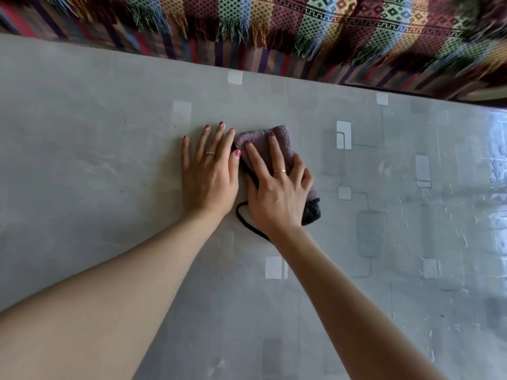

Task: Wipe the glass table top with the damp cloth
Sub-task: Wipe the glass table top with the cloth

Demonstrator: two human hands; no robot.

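Note:
A folded purple cloth (285, 141) with a black edge and a black loop string lies on the grey glass table top (109, 160), near its middle. My right hand (277, 187) presses flat on the cloth, fingers spread over it, thumb at its left edge. My left hand (210, 171) lies flat on the glass just left of the cloth, fingers apart, holding nothing. The cloth's lower part is hidden under my right palm.
A colourful woven blanket with fringes (301, 28) hangs over furniture right behind the table's far edge. The table shows pale square patterns, and its right part (466, 187) looks wet and shiny with streaks.

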